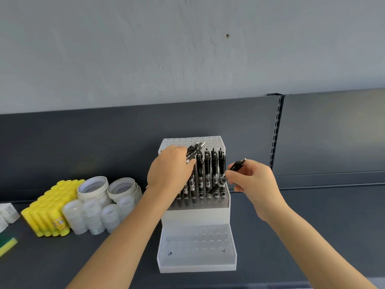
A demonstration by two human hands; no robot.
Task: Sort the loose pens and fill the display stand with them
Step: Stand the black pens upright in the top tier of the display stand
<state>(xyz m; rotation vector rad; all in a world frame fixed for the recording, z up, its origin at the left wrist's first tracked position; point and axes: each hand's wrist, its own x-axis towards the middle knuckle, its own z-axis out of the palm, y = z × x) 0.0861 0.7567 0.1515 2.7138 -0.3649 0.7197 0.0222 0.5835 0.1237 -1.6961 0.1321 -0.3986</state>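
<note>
Display stand (198, 217) on the shelf (312, 215), its middle tier holding upright black pens (207, 174). The left hand (168, 165) grips a bundle of pens (194, 150) over it; the right hand (252, 178) pinches one tilted pen (217, 187) at the tier's right end.

Frosted white plastic tiered display stand (196, 265), smooth and translucent, glossy black plastic pens (201, 176), matt dark grey metal shelf (312, 226), rough pale grey plaster wall (187, 49)
</note>
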